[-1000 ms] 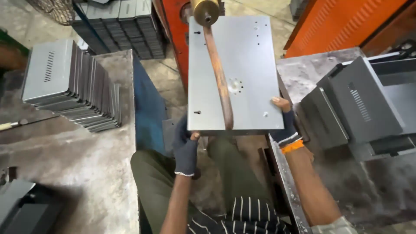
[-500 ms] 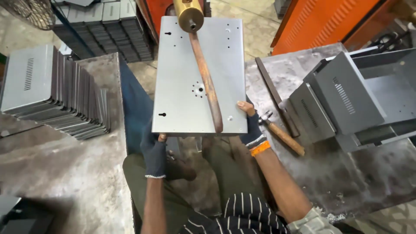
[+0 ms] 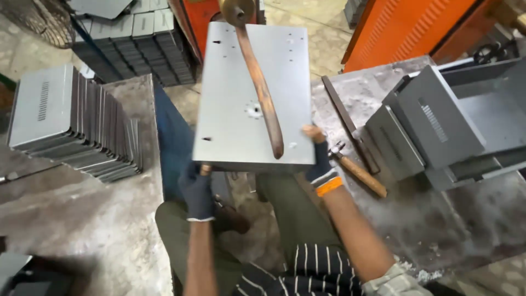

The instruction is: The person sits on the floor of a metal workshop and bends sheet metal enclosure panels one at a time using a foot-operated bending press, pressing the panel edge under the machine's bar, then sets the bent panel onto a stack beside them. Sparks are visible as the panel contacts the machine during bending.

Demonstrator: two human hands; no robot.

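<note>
Metal panel point(image 3: 241, 98) in the middle, lever handle point(image 3: 262, 93) lying across it. Stacked covers point(image 3: 71, 123) on the left bench point(image 3: 82, 230). Hammer point(image 3: 356, 172) and open boxes point(image 3: 449, 126) right (on the other bench point(image 3: 466, 230)).

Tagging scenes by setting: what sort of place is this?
Probably a sheet-metal fabrication workshop: a stack of grey sheet-metal panels on a worn metal workbench, folded grey metal enclosures, and a wooden-handled hammer.

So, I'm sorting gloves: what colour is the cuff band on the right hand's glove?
Orange, on a dark glove on the right hand; the head view shows it.
</note>
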